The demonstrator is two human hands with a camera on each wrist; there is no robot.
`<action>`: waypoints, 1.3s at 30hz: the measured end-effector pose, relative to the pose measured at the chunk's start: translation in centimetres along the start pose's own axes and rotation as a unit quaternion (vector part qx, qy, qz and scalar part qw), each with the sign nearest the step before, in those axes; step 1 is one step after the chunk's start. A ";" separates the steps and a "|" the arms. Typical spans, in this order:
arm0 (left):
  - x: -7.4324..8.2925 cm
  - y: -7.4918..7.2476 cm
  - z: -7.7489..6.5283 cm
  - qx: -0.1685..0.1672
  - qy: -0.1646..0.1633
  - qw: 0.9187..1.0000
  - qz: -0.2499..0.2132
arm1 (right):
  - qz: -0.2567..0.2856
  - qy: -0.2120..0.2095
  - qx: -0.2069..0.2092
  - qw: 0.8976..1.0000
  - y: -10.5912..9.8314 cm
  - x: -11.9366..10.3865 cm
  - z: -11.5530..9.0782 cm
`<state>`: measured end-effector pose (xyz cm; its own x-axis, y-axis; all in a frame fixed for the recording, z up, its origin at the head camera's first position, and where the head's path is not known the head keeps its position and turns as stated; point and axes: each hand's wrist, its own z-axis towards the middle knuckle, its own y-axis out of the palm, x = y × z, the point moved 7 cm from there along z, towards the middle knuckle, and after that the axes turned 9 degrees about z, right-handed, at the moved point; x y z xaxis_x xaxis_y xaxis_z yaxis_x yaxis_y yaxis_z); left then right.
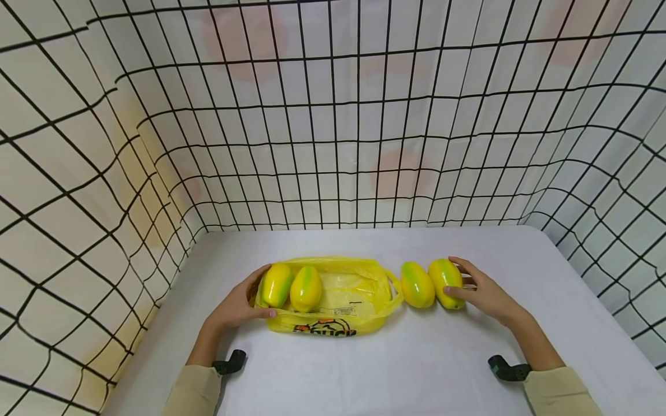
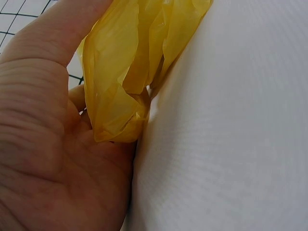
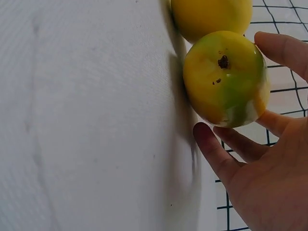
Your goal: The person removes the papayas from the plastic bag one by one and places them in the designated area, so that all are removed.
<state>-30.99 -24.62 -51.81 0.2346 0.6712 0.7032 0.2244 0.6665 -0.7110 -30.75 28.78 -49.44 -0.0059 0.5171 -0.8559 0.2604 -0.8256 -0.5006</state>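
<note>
A yellow plastic bag [image 1: 333,326] with dark printing lies open on the table. Two yellow-green papayas, the left one [image 1: 277,285] and its neighbour [image 1: 306,289], lie at the bag's left end. My left hand [image 1: 236,303] holds that end, thumb over the front edge and fingers behind; the left wrist view shows the crumpled film [image 2: 113,82] against the palm [image 2: 77,159]. To the bag's right, two more papayas lie side by side, one [image 1: 417,285] and the outer one [image 1: 446,282]. Around the outer papaya [image 3: 226,79], my right hand [image 1: 484,292] spreads its fingers, thumb overlapping its front.
A white cloth covers the table [image 1: 385,370]. Black wire mesh [image 1: 359,138] rises behind it and along both sides, with pale sheeting behind the mesh. Each wrist wears a small black camera, the left one [image 1: 231,363] and the right one [image 1: 507,368].
</note>
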 end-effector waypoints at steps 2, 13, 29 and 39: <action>0.0 0.0 0.0 0.000 0.000 1.000 -0.002 | 0.002 0.000 -0.001 1.000 0.0 0.0 0.0; 0.1 0.0 0.1 0.000 0.005 1.000 -0.006 | 0.000 0.000 0.013 1.000 -0.6 -0.3 -0.1; 0.4 0.1 -0.1 -0.008 0.004 1.000 0.006 | 0.032 -0.042 0.045 0.998 -2.1 -1.7 -0.4; 0.3 0.0 -0.1 -0.002 -0.001 1.000 0.020 | 0.023 -0.089 0.086 0.992 -2.7 -3.5 -0.8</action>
<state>-30.85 -24.40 -51.58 0.2420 0.6971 0.6749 0.2192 0.6383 -0.7379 -30.67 29.37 -44.96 -0.1730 0.4427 -0.8798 0.0951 -0.8816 -0.4623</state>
